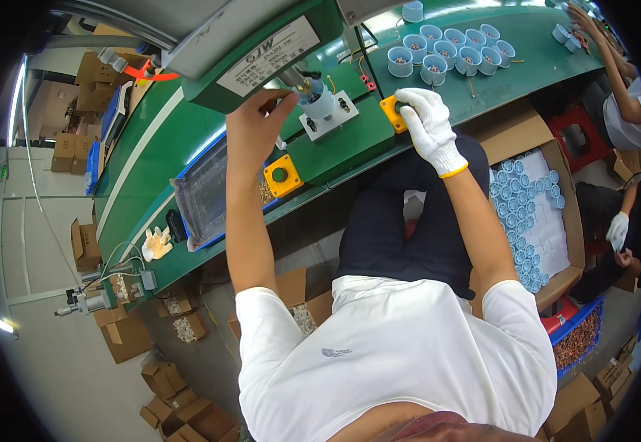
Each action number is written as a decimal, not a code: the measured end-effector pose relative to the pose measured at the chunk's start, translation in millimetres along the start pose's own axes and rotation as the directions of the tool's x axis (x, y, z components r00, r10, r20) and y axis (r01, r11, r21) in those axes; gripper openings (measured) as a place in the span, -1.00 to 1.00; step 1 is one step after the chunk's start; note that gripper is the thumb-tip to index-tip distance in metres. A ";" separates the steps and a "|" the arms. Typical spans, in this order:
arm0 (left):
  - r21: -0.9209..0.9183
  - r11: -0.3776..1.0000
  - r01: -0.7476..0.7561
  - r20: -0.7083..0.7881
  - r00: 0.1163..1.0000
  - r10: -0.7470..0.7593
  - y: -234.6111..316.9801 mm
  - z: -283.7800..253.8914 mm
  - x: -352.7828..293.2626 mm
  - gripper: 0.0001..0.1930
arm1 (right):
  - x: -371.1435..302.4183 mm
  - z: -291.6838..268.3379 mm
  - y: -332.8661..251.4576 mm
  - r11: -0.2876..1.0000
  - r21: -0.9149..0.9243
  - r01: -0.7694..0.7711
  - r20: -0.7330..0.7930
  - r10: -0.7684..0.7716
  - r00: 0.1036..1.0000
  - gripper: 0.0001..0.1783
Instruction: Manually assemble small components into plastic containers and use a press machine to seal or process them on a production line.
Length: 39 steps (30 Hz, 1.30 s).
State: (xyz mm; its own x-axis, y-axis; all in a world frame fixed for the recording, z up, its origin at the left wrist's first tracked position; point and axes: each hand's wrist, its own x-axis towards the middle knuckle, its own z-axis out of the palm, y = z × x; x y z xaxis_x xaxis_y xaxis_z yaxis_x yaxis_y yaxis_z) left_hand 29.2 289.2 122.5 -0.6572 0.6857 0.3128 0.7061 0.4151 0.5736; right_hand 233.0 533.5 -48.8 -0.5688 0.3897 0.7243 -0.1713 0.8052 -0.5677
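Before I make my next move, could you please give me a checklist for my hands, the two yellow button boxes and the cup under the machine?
1. Left hand clear of the blue cup: not ok, fingertips are close to its rim.
2. Both hands gloved: not ok, only the right hand is.
3. Right hand at the right button box: ok.
4. Hand on the left button box: not ok, none there.
5. Cup fully seated on the metal plate: cannot tell.

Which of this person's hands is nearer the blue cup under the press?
Left. The left hand is close beside the cup, on its left; the right hand is farther off, to its right, at a yellow box.
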 end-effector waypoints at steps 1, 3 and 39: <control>0.023 0.998 0.053 0.034 0.998 -0.053 8.9 0.6 7.9 -0.72 | -1.5 -0.8 0.4 1.000 0.008 -0.019 0.006 0.019 1.000 -0.70; 0.087 0.994 0.062 0.087 0.994 -0.070 21.2 1.9 17.7 -0.69 | -2.2 -1.5 0.6 0.998 0.016 -0.052 0.015 0.052 0.999 -0.70; 0.165 0.924 0.346 -0.112 0.937 -0.331 -199.4 -52.4 -169.6 -0.74 | -12.6 5.8 11.4 0.933 0.329 -0.145 0.065 0.131 0.989 -0.63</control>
State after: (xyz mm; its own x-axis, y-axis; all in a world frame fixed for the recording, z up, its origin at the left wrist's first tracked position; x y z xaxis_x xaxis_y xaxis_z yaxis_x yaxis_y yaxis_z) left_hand -13.9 58.9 -5.3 -0.8790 0.4382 0.1881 0.4683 0.7191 0.5134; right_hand 233.6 535.1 -66.6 -0.6373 0.4619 0.6169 -0.3418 0.5481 -0.7634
